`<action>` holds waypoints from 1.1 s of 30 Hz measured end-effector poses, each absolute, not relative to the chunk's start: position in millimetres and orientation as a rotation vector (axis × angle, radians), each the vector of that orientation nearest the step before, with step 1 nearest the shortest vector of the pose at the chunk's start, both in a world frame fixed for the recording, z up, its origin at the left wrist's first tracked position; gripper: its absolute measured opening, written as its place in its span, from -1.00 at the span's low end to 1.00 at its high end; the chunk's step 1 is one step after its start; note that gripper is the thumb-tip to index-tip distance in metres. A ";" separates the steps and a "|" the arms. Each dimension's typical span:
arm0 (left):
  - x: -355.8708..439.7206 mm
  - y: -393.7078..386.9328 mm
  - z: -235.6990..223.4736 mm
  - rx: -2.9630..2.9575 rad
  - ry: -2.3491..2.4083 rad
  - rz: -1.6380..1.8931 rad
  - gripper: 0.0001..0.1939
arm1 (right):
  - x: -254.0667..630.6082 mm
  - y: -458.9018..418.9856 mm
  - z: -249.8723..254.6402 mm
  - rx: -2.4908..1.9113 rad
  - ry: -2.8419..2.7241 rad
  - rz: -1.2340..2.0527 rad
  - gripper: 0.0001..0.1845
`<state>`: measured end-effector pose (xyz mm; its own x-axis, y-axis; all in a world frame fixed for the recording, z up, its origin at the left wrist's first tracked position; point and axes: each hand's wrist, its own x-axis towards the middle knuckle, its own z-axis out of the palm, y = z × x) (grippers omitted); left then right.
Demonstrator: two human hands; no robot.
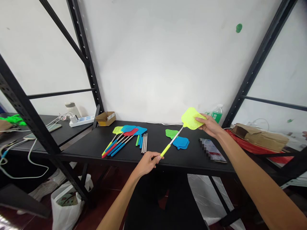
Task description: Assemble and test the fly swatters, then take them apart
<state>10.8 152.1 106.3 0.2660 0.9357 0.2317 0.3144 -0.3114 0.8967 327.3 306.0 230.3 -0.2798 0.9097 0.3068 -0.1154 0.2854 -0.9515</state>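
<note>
I hold a yellow fly swatter [178, 131] up over a black table [96, 143]. My left hand [147, 161] pinches the end of its yellow grip. My right hand [209, 125] grips the edge of its yellow mesh head. Below it on the table lie loose swatter heads, a green one [170, 133] and a blue one [181, 142]. To the left lies a row of finished swatters [122, 139] in yellow, blue and red, beside loose metal rods and coloured grips [143, 141].
A small cardboard box [105, 118] sits at the table's back left. A green-labelled bottle [217, 114] stands at the back right, a printed packet [212, 150] lies near my right forearm. Black rack posts flank the table. A power strip [81, 120] lies on the left shelf.
</note>
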 end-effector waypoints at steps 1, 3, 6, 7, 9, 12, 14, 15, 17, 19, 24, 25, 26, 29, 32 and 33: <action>10.5 152.1 106.3 1.792 1.141 1.036 -0.55 | 331.8 306.4 234.1 -0.799 -1.533 1.206 -0.61; 10.4 152.3 106.1 1.805 1.146 1.032 -0.55 | 338.1 306.3 239.9 -0.835 -1.595 1.194 -0.60; 10.8 151.9 106.6 1.817 1.155 1.027 -0.57 | 339.4 303.1 243.2 -0.861 -1.642 1.209 -0.59; 11.0 151.4 107.1 1.821 1.156 1.026 -0.57 | 338.0 301.3 243.0 -0.868 -1.651 1.219 -0.59; 11.6 150.0 107.9 1.828 1.158 1.028 -0.58 | 333.7 297.1 241.6 -0.885 -1.669 1.246 -0.59; 13.4 148.4 106.9 1.827 1.170 1.038 -0.60 | 326.6 292.8 239.3 -0.891 -1.674 1.315 -0.62; 15.1 149.2 104.6 1.797 1.178 1.058 -0.61 | 322.6 292.7 238.1 -0.885 -1.643 1.343 -0.63; 15.4 150.2 103.6 1.773 1.174 1.074 -0.61 | 320.8 293.3 237.1 -0.882 -1.613 1.339 -0.64; 13.0 153.2 103.6 1.726 1.164 1.122 -0.59 | 317.2 294.1 232.5 -0.871 -1.524 1.318 -0.64; 3.1 155.7 108.9 1.702 1.199 1.186 -0.55 | 312.9 291.9 221.3 -0.851 -1.426 1.340 -0.65; -65.5 147.4 140.4 1.871 1.681 1.361 -0.55 | 293.5 267.7 158.4 -0.967 -1.330 1.463 -0.58; -83.4 143.4 145.5 1.903 1.878 1.361 -0.56 | 288.1 262.2 144.3 -1.022 -1.377 1.454 -0.56; -100.8 139.3 149.0 1.887 2.087 1.339 -0.58 | 282.4 257.6 132.0 -1.062 -1.426 1.427 -0.56; -140.8 128.8 149.0 1.711 2.577 1.106 -0.55 | 262.8 252.1 111.0 -1.051 -1.552 1.317 -0.59; -155.3 124.5 140.5 1.645 2.801 0.887 -0.52 | 235.9 255.6 111.0 -1.005 -1.667 1.286 -0.66; -155.5 124.5 137.8 1.646 2.840 0.842 -0.53 | 224.7 257.2 113.1 -1.010 -1.716 1.273 -0.68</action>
<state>-155.5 124.5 137.8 -0.5051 0.7407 0.4430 0.8624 0.4139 0.2914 224.7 257.2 113.1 -0.3992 0.9096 0.1156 0.1533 0.1906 -0.9696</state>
